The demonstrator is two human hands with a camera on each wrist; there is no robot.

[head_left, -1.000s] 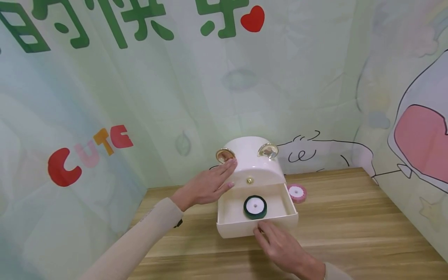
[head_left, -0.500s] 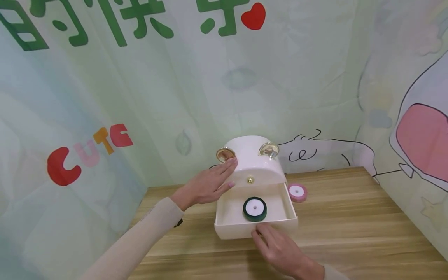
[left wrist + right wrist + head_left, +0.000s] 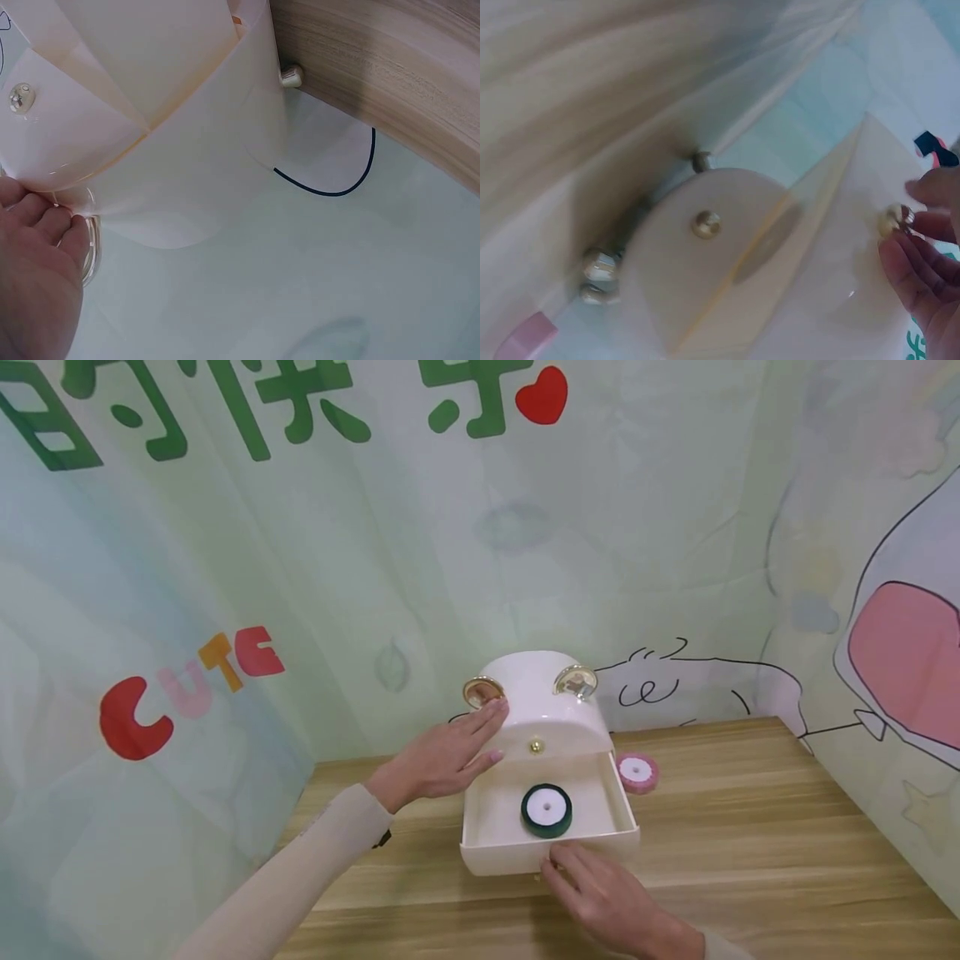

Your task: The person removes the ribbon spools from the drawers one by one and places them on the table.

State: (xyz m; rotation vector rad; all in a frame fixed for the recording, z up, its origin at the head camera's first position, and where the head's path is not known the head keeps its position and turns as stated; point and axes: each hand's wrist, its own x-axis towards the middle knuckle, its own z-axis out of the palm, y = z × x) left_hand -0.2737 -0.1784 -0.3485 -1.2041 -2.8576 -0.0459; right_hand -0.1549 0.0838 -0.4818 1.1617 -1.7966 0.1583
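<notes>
A white rounded drawer box (image 3: 543,693) with gold-rimmed ears stands on the table. Its lower drawer (image 3: 487,857) is pulled out towards me, and a dark green ribbon spool (image 3: 547,810) with a white centre lies flat inside. My left hand (image 3: 446,756) rests on the left of the box's top, fingers fairly straight, beside the left ear (image 3: 480,692). At the drawer front, my right hand (image 3: 603,893) pinches the gold drawer knob (image 3: 895,219) between thumb and fingers. Another gold knob (image 3: 536,746) is on the upper front.
A pink ribbon spool (image 3: 637,773) lies on the wooden table (image 3: 750,827) right of the box. Printed fabric walls (image 3: 637,527) enclose the table's back and sides. Small gold feet (image 3: 601,265) carry the box.
The drawer has come slightly further out towards me with the right hand at its knob, and the green spool has come with it. My left hand stays in place.
</notes>
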